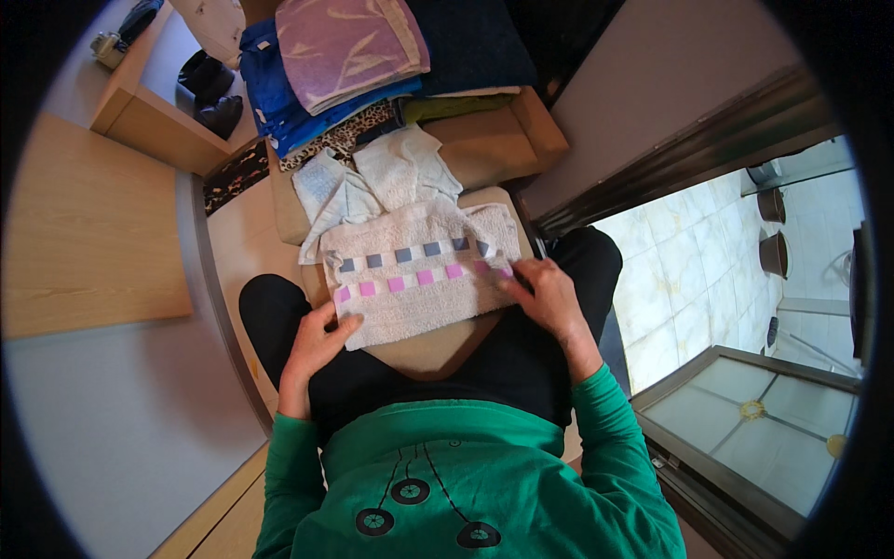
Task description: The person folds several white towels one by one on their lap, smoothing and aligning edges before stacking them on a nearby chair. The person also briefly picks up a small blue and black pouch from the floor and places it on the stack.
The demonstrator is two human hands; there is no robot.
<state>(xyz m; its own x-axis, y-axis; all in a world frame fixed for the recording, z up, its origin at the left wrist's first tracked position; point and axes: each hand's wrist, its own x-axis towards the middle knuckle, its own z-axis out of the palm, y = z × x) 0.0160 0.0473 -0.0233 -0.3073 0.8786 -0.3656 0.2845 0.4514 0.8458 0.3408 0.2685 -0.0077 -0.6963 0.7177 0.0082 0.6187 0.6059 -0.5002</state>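
A white terry towel (419, 307) with rows of grey and pink squares lies folded in front of me on a beige padded seat (419, 356). At its lower left edge is my left hand (323, 342), thumb over the cloth and fingers along the side. My right hand (548, 297) pinches the right edge near the pink squares; some of its fingertips are hidden. Just beyond lie crumpled white cloths (408, 164), partly touching the towel's far side.
Past the cloths, a pile holds a folded purple towel (353, 49), blue fabric (262, 84) and a leopard-print cloth (342, 133). A wooden shelf unit (160, 126) with black shoes stands at left. On the right, a glazed door (754, 412) adjoins a tiled room.
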